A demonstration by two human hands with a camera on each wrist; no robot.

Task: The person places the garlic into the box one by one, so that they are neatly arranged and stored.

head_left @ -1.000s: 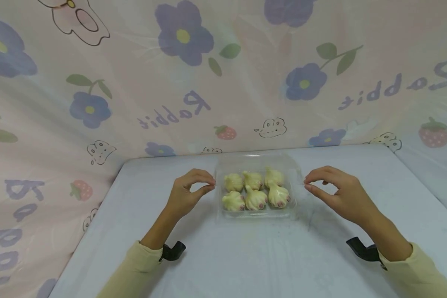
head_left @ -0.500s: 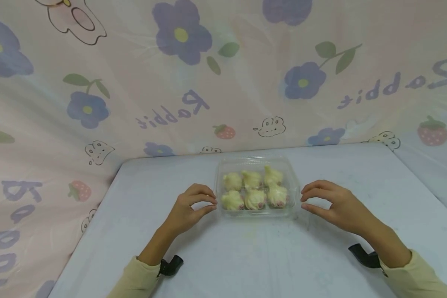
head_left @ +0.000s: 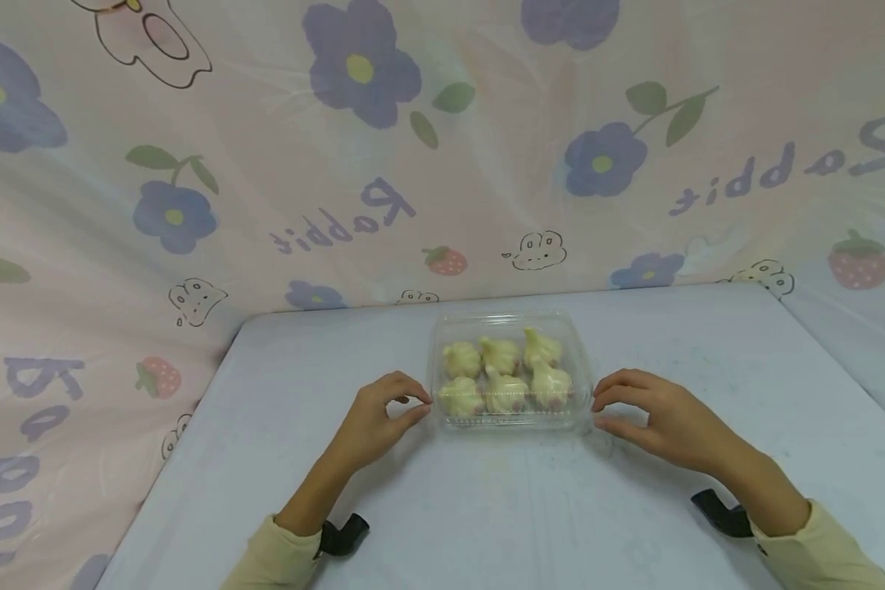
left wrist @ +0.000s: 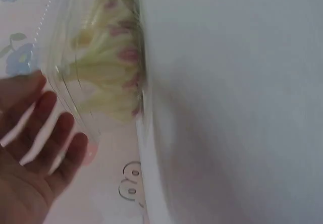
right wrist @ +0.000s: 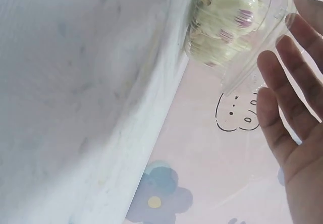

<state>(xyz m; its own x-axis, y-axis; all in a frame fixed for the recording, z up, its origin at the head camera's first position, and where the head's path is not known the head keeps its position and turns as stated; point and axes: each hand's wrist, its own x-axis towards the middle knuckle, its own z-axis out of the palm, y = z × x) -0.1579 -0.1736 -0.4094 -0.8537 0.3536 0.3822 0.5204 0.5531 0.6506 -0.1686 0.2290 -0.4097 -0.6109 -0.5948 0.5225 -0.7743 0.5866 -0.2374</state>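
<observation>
A clear plastic clamshell box (head_left: 512,424) stands on the white table in the head view, its lid lowered over several garlic bulbs (head_left: 506,392). The bulbs are pale yellow with purple marks and lie in two rows. At the box's left rim is my left hand (head_left: 376,422), its fingertips at the edge and nothing gripped. My right hand (head_left: 660,414) is at the right side, fingers loosely bent and spread beside the rim. Both wrist views show separate, relaxed fingers (left wrist: 63,125) close to the plastic edge; whether every fingertip touches it, I cannot tell.
The white table (head_left: 509,516) spreads in front of the box and to both sides. Behind it hangs a pink printed curtain (head_left: 487,188) with flowers and rabbits, which also covers the left side. A black curved piece (head_left: 344,535) sits at each wrist.
The box's lid, raised and tilted at the back a second ago, has come down over the garlic bulbs. Both hands have moved down and slightly toward the box, their finger pinches loosened.
</observation>
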